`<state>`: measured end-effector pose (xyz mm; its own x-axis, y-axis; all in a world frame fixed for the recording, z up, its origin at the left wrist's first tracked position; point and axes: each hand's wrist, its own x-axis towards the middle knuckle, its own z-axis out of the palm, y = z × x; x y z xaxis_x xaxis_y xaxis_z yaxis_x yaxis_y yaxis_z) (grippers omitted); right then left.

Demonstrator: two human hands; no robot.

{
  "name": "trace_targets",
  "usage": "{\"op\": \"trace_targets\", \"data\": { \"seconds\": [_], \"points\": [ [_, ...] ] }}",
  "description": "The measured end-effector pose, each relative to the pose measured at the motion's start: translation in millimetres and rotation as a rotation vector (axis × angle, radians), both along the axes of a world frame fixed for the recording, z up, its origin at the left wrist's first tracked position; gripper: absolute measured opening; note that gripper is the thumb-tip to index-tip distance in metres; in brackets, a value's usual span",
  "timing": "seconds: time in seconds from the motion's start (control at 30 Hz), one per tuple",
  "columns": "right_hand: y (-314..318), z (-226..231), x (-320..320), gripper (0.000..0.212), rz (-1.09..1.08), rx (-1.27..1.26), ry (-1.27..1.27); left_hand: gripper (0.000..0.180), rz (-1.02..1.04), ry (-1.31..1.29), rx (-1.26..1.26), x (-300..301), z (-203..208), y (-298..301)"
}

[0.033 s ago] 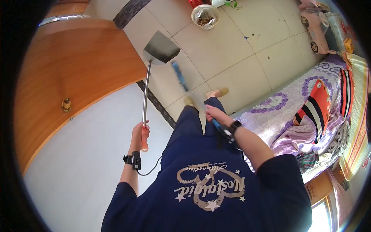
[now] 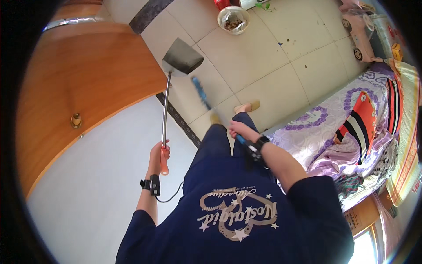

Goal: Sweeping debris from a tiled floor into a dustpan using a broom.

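My left hand (image 2: 159,154) is closed round the orange grip of a long-handled metal dustpan (image 2: 182,56). Its silver pole reaches away from me, and the grey pan is out by the edge of the wooden door. Beyond my knees, the blue bristles of a broom (image 2: 200,92) are near the floor tiles, just on my side of the pan and a little apart from it. The fingers of my right hand (image 2: 241,130) wrap round the broom's handle, whose blue end sticks out under my wrist. The handle's middle is blurred.
A wooden door (image 2: 96,66) with a brass knob stands at the left. On the far floor is a lined waste bin (image 2: 233,31) with litter in it. Small dark bits (image 2: 288,40) dot the tiles. A bed (image 2: 303,121) with clothes and a pink toy car (image 2: 358,37) are at the right.
The broom's bristles have drawn slightly toward me and to the left. My right hand has shifted a little left with the handle; the dustpan has come back slightly.
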<state>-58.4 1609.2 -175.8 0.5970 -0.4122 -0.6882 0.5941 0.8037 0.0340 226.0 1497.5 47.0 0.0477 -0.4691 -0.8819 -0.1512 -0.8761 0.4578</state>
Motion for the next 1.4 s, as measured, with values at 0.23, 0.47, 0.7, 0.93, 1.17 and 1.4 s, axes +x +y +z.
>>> {"op": "trace_targets", "data": {
  "seconds": [0.23,0.47,0.7,0.93,1.17,1.4],
  "points": [
    [-7.2,-106.4,-24.7,0.018,-0.112,-0.329,0.183,0.035,0.074,0.05,0.053,-14.8,-1.7,6.2],
    [11.0,-24.3,-250.0,0.013,-0.368,0.297,0.037,0.031,-0.023,0.082,0.041,-44.5,-2.5,-17.3],
    [49.0,4.6,-333.8,0.009,-0.557,0.389,0.313,0.026,-0.206,0.138,0.224,-114.5,-41.7,-69.0],
    [90.8,60.8,-291.4,0.055,-0.491,0.154,0.629,0.027,-0.484,0.172,0.231,-231.8,-75.1,-138.9],
    [86.1,67.1,-307.2,0.039,-0.743,0.387,0.758,0.025,-0.758,0.15,0.259,-410.3,-130.2,-231.1],
    [51.3,-47.3,-386.2,0.006,-1.098,0.357,0.575,0.02,-0.893,0.205,0.287,-542.7,-208.6,-251.7]
  ]
}}
